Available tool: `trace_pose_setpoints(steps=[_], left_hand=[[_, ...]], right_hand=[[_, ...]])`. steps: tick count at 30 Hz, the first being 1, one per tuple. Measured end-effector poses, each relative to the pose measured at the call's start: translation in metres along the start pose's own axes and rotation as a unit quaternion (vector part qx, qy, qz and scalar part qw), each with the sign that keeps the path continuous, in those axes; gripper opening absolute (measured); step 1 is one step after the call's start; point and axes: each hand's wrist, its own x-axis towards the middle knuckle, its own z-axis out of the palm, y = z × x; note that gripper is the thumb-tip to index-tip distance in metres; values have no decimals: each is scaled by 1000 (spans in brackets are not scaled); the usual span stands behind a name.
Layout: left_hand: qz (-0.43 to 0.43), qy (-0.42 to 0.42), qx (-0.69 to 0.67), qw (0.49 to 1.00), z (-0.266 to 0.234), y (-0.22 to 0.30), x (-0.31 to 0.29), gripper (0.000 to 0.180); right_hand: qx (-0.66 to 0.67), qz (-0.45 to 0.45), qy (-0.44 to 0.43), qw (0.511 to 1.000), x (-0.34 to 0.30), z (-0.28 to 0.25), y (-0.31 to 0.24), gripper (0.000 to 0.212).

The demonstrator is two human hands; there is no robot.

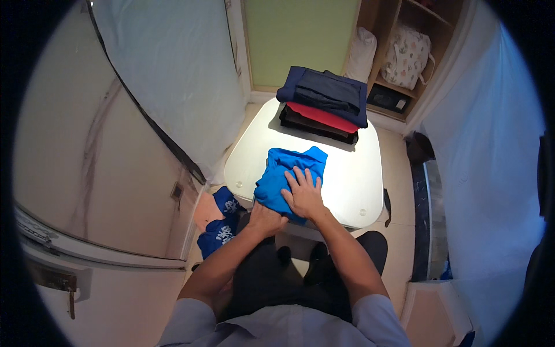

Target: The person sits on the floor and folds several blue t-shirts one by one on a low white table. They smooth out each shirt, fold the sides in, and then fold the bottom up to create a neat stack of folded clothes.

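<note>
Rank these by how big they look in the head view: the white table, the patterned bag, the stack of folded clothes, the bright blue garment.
1. white table
2. stack of folded clothes
3. bright blue garment, partly covered
4. patterned bag, probably shrunk by distance

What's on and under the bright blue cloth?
The right hand lies spread on the bright blue cloth; the left hand is at the cloth's near edge. The white table is underneath, but whatever the cloth covers can't be seen.
</note>
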Motion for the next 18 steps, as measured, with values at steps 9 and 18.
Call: trace_pose_setpoints(steps=[9,18], left_hand=[[-152,151,-141,967,-29,-50,-4,59],[-103,139,-59,983,-13,-46,16,25]], right_hand=[[-36,41,-26,998,3,-1,-11,78],[42,13,53,998,15,-10,15,63]])
